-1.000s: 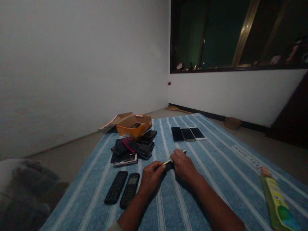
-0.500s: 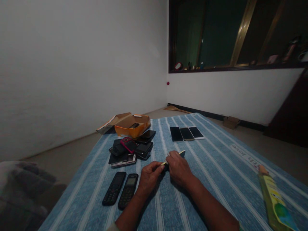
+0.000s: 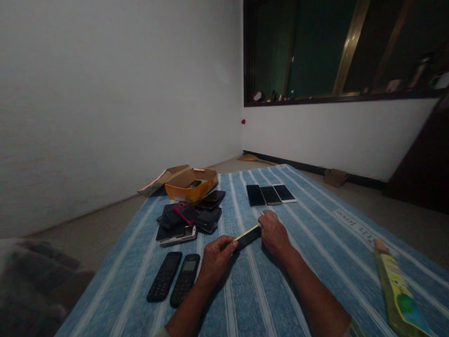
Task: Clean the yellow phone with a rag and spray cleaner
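Note:
My left hand (image 3: 216,257) and my right hand (image 3: 275,232) hold the two ends of a dark phone with a yellow edge (image 3: 247,237), just above the blue striped cloth (image 3: 315,248). Fingers of both hands are closed on it. Two black keypad phones (image 3: 174,278) lie side by side left of my left hand. A pile of mixed phones (image 3: 191,216), one pink, sits further back. Three smartphones (image 3: 271,194) lie in a row beyond my right hand.
An orange cardboard box (image 3: 191,183) with its lid open stands at the cloth's far left corner. A tall green-yellow packet (image 3: 398,292) lies at the right edge. A small carton (image 3: 335,177) rests on the floor by the far wall.
My right hand has slid from over the phone's middle to its far end. The phone's dark length now shows between the hands. The view has shifted slightly.

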`<action>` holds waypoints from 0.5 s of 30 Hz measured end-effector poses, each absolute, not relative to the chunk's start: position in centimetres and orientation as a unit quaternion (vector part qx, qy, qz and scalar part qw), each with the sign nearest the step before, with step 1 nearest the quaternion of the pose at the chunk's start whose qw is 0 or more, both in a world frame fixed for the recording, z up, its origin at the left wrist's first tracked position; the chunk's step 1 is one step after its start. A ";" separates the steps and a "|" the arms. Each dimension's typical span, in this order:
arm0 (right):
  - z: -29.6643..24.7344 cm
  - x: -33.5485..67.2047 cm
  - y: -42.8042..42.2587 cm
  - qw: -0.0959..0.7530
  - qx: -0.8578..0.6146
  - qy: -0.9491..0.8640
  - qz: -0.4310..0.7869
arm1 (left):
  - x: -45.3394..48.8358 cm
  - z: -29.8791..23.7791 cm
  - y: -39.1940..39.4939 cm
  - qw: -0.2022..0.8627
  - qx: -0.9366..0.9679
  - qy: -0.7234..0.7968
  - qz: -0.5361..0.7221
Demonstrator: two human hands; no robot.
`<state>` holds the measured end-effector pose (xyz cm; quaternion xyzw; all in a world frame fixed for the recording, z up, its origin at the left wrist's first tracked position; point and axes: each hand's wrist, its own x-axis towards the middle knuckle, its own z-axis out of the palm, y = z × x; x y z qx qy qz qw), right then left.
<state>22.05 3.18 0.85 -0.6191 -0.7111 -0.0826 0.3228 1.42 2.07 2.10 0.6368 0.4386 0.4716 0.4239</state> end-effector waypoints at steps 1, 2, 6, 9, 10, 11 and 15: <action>0.8 21.9 3.1 0.320 -0.622 -0.709 -0.089 | 1.4 2.1 2.1 0.422 0.639 0.439 0.470; 0.8 21.6 3.1 0.318 -0.623 -0.709 -0.095 | 1.4 2.1 2.1 0.420 0.641 0.438 0.470; 0.7 19.3 2.4 0.323 -0.591 -0.729 -0.119 | 1.4 2.1 2.2 0.410 0.645 0.435 0.475; 0.6 16.9 1.5 0.343 -0.547 -0.754 -0.124 | 1.5 2.0 2.2 0.411 0.639 0.437 0.482; 0.6 16.2 1.2 0.352 -0.535 -0.759 -0.118 | 1.5 2.0 2.2 0.414 0.637 0.435 0.483; 0.6 15.6 1.0 0.355 -0.524 -0.766 -0.110 | 1.5 2.0 2.2 0.418 0.636 0.433 0.483; 0.8 15.2 0.9 0.351 -0.525 -0.771 -0.086 | 1.5 2.0 2.2 0.428 0.633 0.432 0.479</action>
